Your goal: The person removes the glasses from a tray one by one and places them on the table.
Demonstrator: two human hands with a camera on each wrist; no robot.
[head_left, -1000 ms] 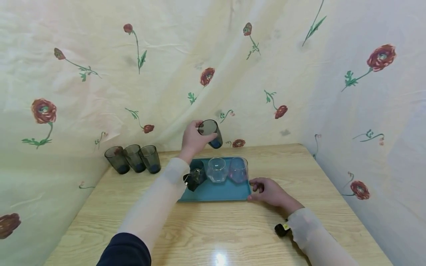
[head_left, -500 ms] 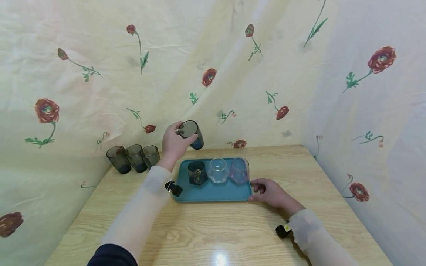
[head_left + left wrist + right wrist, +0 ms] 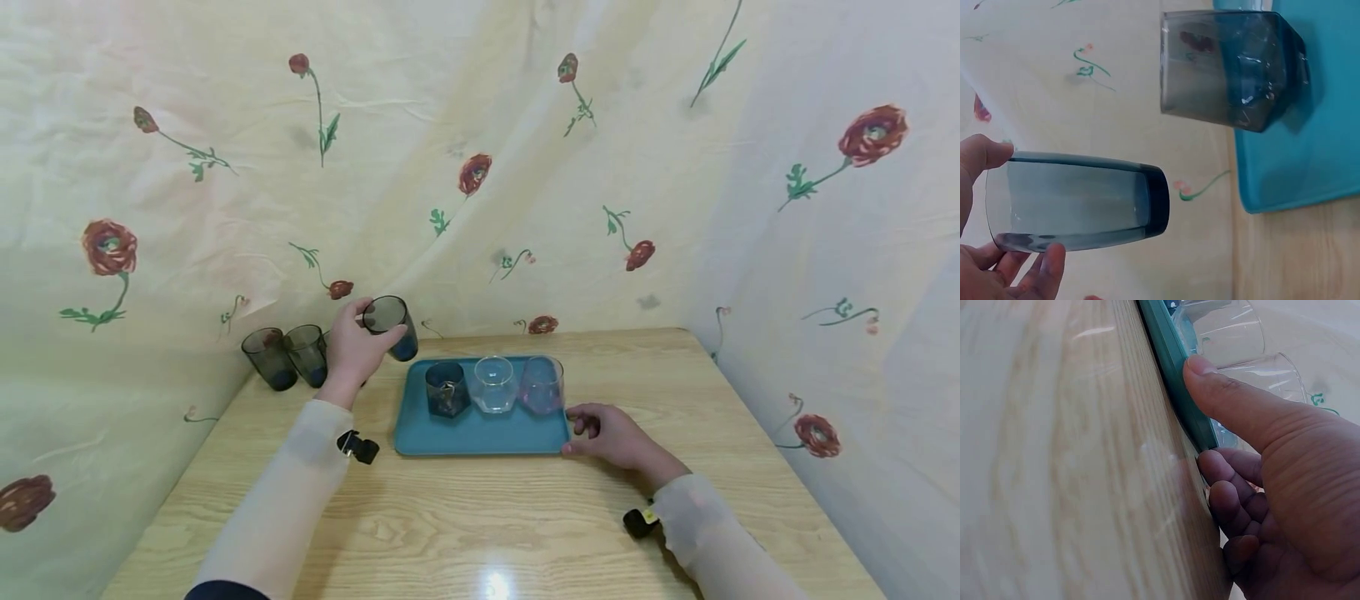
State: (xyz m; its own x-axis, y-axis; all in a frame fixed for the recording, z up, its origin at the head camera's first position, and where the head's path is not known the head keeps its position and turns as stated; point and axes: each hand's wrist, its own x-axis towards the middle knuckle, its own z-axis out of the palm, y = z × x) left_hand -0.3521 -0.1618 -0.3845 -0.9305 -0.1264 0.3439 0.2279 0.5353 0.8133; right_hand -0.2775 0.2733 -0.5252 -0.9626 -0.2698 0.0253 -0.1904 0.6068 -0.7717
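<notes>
1. Left of the frame, I see two tall smoky glasses (image 3: pixel 268 358) on the desk (image 3: pixel 480 517), a third mostly hidden.
2. Left of centre, the left hand (image 3: pixel 360 346) clasps another tall glass (image 3: pixel 392 325) aloft; I judge its set-down still undone.
3. At centre, the tray (image 3: pixel 480 437) already bears three short glasses (image 3: pixel 493 385) in a row.
4. Right of centre, the right hand (image 3: pixel 611 433), apart from the left, grips the tray's edge.

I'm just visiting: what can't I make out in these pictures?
Head view: most of the third tall smoky glass from the left, hidden by the left hand.
Left wrist view: most of the clear glass, cut off by the top edge.
Right wrist view: much of the teal tray, cut off by the top edge; part of the nearer glass, behind the right hand.
</notes>
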